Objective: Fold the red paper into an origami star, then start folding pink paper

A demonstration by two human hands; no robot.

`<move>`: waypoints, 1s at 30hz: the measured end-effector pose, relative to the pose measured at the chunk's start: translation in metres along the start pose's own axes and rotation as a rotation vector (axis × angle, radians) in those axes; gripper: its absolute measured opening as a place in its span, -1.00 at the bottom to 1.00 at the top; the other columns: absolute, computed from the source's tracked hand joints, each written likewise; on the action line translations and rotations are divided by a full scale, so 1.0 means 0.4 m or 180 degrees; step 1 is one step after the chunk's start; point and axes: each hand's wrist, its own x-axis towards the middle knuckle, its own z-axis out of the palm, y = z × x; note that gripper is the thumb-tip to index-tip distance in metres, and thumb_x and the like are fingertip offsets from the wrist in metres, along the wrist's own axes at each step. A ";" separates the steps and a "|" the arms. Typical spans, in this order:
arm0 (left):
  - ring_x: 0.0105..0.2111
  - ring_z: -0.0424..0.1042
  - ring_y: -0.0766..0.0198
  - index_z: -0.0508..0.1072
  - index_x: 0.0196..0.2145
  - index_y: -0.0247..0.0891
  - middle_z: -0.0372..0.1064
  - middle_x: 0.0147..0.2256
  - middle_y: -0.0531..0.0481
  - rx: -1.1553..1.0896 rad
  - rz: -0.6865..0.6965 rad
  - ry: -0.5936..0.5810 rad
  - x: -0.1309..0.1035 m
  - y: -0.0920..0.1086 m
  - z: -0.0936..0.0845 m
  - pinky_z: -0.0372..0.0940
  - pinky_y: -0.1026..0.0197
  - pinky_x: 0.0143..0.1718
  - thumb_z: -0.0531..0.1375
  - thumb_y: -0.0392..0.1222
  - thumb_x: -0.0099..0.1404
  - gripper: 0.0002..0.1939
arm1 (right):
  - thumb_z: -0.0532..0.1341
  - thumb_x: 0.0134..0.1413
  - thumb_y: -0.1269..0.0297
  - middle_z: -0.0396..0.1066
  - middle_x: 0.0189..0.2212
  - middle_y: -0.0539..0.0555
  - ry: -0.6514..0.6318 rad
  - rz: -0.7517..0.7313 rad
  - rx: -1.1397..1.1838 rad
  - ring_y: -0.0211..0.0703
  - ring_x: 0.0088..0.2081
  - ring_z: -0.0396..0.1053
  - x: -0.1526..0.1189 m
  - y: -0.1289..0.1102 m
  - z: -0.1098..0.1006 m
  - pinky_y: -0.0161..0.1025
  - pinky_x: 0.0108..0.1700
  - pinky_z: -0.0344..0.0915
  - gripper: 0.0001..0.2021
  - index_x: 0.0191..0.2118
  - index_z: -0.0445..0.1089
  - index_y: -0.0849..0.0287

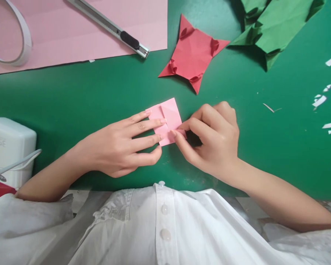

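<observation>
A small folded square of pink paper lies on the green table in front of me, with creased flaps on its upper face. Spread fingers of my left hand rest flat on its left side and press it down. My right hand pinches a flap at the paper's lower right edge between thumb and forefinger. Just beyond the paper lies a red folded paper star with curled points.
A utility knife lies on a large pink sheet at the upper left, beside a white paper ring. Green folded paper is at the upper right, white scraps at the right. A white box-shaped device with a cable stands left.
</observation>
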 end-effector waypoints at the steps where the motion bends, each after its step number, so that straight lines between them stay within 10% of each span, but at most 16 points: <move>1: 0.23 0.40 -0.14 0.47 -0.01 -0.28 0.51 -0.04 -0.10 0.0024 -0.0029 0.0002 0.001 0.003 0.001 0.35 -0.29 0.29 0.09 -0.29 0.38 -0.72 | 0.26 0.26 0.18 0.32 -0.51 0.06 0.0015 -0.0003 -0.0046 -0.09 -0.35 0.21 -0.001 0.002 0.000 -0.14 -0.25 0.08 -0.73 -0.46 0.39 0.13; 13: 0.10 0.49 0.01 0.44 0.17 -0.36 0.58 -0.08 0.06 0.0449 -0.0285 0.0183 0.013 0.023 0.017 0.35 -0.19 0.29 0.17 -0.02 0.46 -0.54 | 0.16 0.36 0.09 0.28 -0.50 0.09 -0.0084 -0.0176 -0.0933 -0.06 -0.33 0.18 -0.017 0.009 0.003 -0.15 -0.26 -0.02 -0.66 -0.44 0.33 0.13; 30: 0.09 0.50 -0.06 0.47 0.12 -0.35 0.50 -0.16 -0.02 0.0900 -0.0330 0.0170 0.025 0.048 0.035 0.39 -0.24 0.26 0.17 0.05 0.45 -0.54 | -0.02 0.38 0.09 0.25 -0.07 0.24 -0.0886 0.0859 -0.0790 0.13 -0.06 0.15 -0.009 -0.005 -0.001 0.07 -0.07 0.07 -0.69 -0.16 0.39 0.13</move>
